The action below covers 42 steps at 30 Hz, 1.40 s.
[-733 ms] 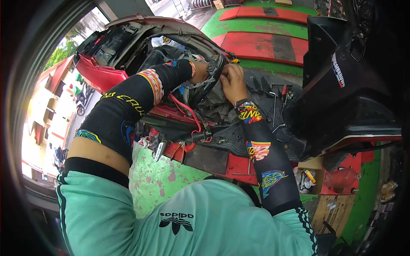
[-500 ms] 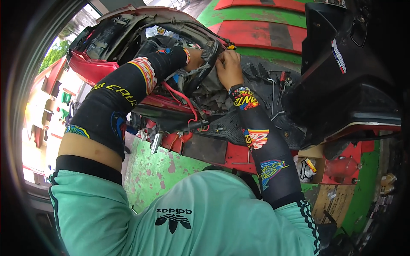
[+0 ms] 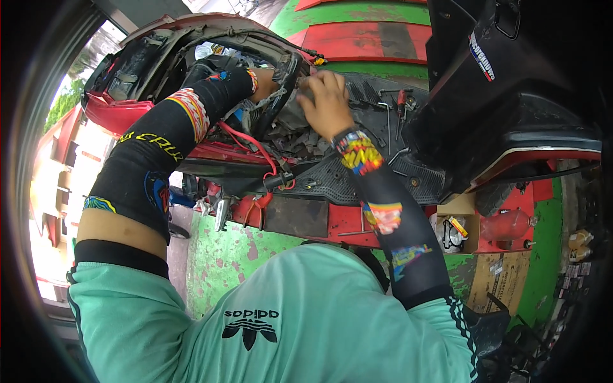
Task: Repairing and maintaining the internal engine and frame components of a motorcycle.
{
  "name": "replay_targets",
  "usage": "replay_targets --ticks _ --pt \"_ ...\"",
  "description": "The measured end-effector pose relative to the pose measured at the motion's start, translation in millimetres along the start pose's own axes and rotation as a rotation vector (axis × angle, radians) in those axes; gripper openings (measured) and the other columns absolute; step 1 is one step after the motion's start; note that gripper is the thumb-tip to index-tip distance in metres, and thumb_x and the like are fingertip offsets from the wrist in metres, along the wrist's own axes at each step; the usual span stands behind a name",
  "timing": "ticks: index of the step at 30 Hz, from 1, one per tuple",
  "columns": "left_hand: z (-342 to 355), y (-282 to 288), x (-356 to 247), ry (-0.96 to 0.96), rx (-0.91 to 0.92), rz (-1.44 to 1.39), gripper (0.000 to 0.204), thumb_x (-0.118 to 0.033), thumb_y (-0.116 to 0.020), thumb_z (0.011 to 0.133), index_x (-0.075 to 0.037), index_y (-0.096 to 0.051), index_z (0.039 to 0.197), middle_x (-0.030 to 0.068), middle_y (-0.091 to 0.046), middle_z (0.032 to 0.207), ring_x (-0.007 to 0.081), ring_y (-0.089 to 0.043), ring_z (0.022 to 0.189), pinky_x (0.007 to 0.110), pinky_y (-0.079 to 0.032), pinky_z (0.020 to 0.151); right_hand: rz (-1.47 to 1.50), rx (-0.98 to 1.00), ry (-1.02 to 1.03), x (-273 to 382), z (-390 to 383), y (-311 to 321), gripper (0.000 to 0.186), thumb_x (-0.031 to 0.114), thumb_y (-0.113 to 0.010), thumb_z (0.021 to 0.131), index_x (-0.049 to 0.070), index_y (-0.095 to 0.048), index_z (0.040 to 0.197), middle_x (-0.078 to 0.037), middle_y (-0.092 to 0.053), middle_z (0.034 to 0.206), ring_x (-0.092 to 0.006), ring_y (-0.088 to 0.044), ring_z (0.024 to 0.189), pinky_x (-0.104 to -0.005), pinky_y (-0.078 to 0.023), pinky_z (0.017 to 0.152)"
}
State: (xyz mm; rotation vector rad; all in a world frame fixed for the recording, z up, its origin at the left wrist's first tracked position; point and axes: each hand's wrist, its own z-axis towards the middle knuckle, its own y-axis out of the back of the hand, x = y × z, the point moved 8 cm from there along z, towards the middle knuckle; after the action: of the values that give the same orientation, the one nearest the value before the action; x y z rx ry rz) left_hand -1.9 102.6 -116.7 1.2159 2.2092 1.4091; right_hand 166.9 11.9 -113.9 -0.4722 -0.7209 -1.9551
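Observation:
My left hand point(image 3: 264, 89) reaches inside the stripped rear of a red and black scooter point(image 3: 118, 113). Only the wrist and back of the hand show; its fingers are hidden behind a black frame tube point(image 3: 287, 86). On the other side of that tube is my right hand point(image 3: 327, 105), fingers bent and a little apart, thumb held off from them. I see nothing in its grasp. Below the hands, a thick red cable point(image 3: 252, 143) runs along the frame past greyish engine parts point(image 3: 294, 137).
Hand tools lie on the black ribbed footboard point(image 3: 367, 140), among them a red-handled screwdriver point(image 3: 401, 102) and an L-shaped wrench point(image 3: 388, 121). The black front panel point(image 3: 511, 96) rises at right. Red-handled pliers point(image 3: 257, 207) and an open cardboard box point(image 3: 458, 205) are nearer me.
My right hand has drawn back slightly from the frame tube, its fingers loosening apart. My left hand stays inside the frame. The whole view has shifted, so the scooter appears further left.

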Motion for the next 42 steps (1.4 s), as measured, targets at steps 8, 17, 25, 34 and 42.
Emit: replay_targets --ticks 8,17,25,34,42 --pt "-4.0 9.8 -11.6 0.007 0.021 -0.006 0.023 -0.004 -0.060 0.073 0.001 -0.069 0.094 0.0228 -0.070 0.092 0.0372 -0.070 0.091 0.042 -0.054 0.074 0.028 0.916 0.052 23.6 -116.8 27.1 0.024 0.031 -0.076 0.080 0.013 -0.072 0.096 -0.001 -0.065 0.094 -0.0243 -0.056 0.101 -0.0436 -0.034 0.089" --pt "4.1 -16.8 19.0 0.058 -0.054 -0.131 0.023 -0.011 -0.059 0.081 -0.002 -0.067 0.100 0.0230 -0.069 0.090 0.0395 -0.069 0.089 0.044 -0.053 0.075 0.157 0.721 0.026 8.8 -109.2 37.8 0.021 0.024 -0.074 0.081 0.009 -0.073 0.097 -0.008 -0.070 0.092 -0.0272 -0.061 0.099 -0.0428 -0.041 0.089" --pt "9.3 -14.6 16.6 0.008 -0.070 -0.142 0.020 -0.011 -0.059 0.080 -0.003 -0.067 0.097 0.0236 -0.068 0.090 0.0406 -0.067 0.088 0.045 -0.052 0.074 0.140 0.280 -0.331 -79.7 -31.6 13.6 0.023 0.017 -0.072 0.083 0.001 -0.073 0.101 -0.019 -0.071 0.091 -0.0346 -0.069 0.088 -0.0404 -0.053 0.079" --pt "-7.6 17.1 -11.6 0.025 -0.073 -0.256 0.022 -0.015 -0.060 0.082 -0.006 -0.069 0.101 0.0221 -0.070 0.097 0.0397 -0.067 0.091 0.044 -0.052 0.077 0.237 0.414 -0.431 -97.2 -30.7 -14.9 0.026 0.018 -0.074 0.083 0.002 -0.074 0.104 -0.021 -0.072 0.093 -0.0333 -0.071 0.088 -0.0388 -0.054 0.082" --pt "-3.7 16.4 -10.9 -0.024 -0.151 -0.245 0.023 -0.018 -0.060 0.085 -0.006 -0.066 0.105 0.0222 -0.069 0.098 0.0402 -0.066 0.095 0.045 -0.051 0.079 0.246 0.456 -0.425 -94.5 -31.1 -30.2 0.027 0.018 -0.074 0.083 0.003 -0.074 0.105 -0.020 -0.072 0.095 -0.0340 -0.070 0.091 -0.0389 -0.054 0.083"
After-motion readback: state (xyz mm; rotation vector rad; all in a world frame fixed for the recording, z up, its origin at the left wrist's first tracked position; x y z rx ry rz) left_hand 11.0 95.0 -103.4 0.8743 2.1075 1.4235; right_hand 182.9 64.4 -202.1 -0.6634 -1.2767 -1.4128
